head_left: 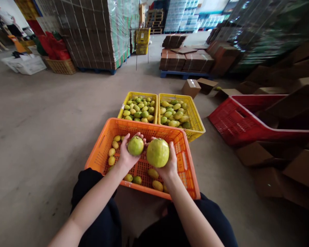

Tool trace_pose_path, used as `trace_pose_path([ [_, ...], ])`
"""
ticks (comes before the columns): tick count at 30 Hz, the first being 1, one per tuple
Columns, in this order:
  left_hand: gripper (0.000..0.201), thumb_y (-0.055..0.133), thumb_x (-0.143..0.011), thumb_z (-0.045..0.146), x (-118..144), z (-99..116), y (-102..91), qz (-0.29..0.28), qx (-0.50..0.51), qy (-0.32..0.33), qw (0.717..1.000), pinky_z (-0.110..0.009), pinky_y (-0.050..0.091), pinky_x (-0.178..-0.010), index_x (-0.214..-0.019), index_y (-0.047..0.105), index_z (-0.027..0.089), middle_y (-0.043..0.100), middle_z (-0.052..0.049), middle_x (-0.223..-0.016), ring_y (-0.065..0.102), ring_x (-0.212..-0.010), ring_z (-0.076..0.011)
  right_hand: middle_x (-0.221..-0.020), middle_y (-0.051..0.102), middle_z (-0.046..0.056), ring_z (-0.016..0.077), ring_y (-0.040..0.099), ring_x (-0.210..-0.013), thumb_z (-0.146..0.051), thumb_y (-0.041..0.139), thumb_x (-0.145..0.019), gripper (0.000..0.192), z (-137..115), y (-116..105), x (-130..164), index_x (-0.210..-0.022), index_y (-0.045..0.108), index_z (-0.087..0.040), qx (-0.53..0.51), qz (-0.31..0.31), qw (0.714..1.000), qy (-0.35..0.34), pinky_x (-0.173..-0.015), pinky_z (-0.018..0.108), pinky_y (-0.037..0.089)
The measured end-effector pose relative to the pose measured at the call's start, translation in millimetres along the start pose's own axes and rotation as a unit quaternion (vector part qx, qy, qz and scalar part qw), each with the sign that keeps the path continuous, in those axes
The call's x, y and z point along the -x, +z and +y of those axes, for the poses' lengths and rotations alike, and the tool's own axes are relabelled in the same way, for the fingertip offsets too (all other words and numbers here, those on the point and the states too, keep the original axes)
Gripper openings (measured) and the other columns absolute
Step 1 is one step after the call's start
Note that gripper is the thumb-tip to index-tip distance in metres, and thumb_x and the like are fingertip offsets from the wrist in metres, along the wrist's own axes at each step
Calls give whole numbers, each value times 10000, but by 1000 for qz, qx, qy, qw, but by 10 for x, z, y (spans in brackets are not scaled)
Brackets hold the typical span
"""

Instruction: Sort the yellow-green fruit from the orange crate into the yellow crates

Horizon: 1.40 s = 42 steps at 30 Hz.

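- Two fruits being held side by side above the orange crate (pixel 103 151), over its middle toward the far rim.
- Cupping the smaller green fruit (pixel 135 145) in the left hand (pixel 126 156), fingers curled round it from beneath and closed snugly.
- Gripping the larger fruit (pixel 158 152) in the right hand (pixel 168 164), fingers spread wide behind it, palm hidden.
- Risking, probably, a slip of the larger fruit: resting on an open-spread grasp, likely dropping onto the loose fruit (pixel 154 173) along the crate's near edge and bruising.
- Looking smooth, round, yellow-green, pale at the top, with small dark stem marks.
- Standing just beyond the far rim: two yellow crates (pixel 195 120), both filled.
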<state>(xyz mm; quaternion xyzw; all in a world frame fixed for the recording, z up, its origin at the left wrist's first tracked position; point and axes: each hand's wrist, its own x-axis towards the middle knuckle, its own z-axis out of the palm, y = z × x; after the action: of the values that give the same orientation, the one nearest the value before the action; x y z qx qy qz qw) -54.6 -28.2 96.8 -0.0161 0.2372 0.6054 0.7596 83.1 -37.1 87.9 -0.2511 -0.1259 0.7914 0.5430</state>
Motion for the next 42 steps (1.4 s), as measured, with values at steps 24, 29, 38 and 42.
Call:
trace_pose_path([
  [24,321,567,-931,387,-108,-182,-39,104,-9,-9,994,-239,610,-715,-1098,625,119,702,-110,-943,705,-842,-180,-822,739,-6,167,708,-747,-428,656,-837,224,-10,-168,-109,-973,619,-254,-97,196,974,68,-641,314,632],
  [29,486,496,-929,531,-65,-80,-65,61,17,-46,997,-142,544,-499,-1127,636,109,694,-114,-987,657,-671,-115,-737,734,46,186,695,-633,-528,642,-814,362,-33,-158,-96,-959,645,-196,-49,158,978,126,-490,265,590],
  [38,439,703,-834,283,-9,-129,-45,-40,-197,159,966,-309,588,-841,-1252,569,281,633,-34,-1149,667,-994,-181,-785,739,20,206,696,-647,-382,691,-786,260,-114,-92,-42,-988,650,-224,34,116,990,70,-458,305,573],
  [42,541,791,-738,220,66,-153,-42,-63,-311,281,906,-336,524,-974,-1235,589,293,576,-47,-1309,562,-1214,-228,-896,730,-4,192,685,-781,-323,805,-664,402,-101,-97,-40,-1029,655,-247,122,95,986,-58,-640,309,588],
])
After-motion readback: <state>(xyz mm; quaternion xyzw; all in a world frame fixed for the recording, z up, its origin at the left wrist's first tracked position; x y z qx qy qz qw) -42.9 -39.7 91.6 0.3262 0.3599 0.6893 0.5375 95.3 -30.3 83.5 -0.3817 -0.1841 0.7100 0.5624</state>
